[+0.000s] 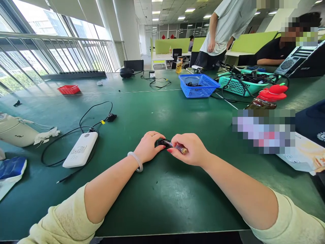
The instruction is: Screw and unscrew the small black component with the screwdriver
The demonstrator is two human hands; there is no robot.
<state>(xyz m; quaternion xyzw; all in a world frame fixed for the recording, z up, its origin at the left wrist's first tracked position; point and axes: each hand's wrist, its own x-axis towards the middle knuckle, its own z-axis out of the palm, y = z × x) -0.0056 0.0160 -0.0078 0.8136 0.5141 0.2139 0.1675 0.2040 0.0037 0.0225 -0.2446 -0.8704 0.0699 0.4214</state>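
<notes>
Two grips of mine nearly meet at the middle of the frame in the head view. Fingers cover parts of the small black piece, so its full outline is hidden; the tip of the tool is hard to make out too. A standing person is cut off at the upper edge. The piece looks dark and glossy; the tool has a slim brownish handle with a rounded, tan end. Its long axis slants, the rounded end toward the lower right, the other toward the piece at upper left. My left grip pinches the piece between thumb and fingers; my right grip pinches the tool, both over the green table.
</notes>
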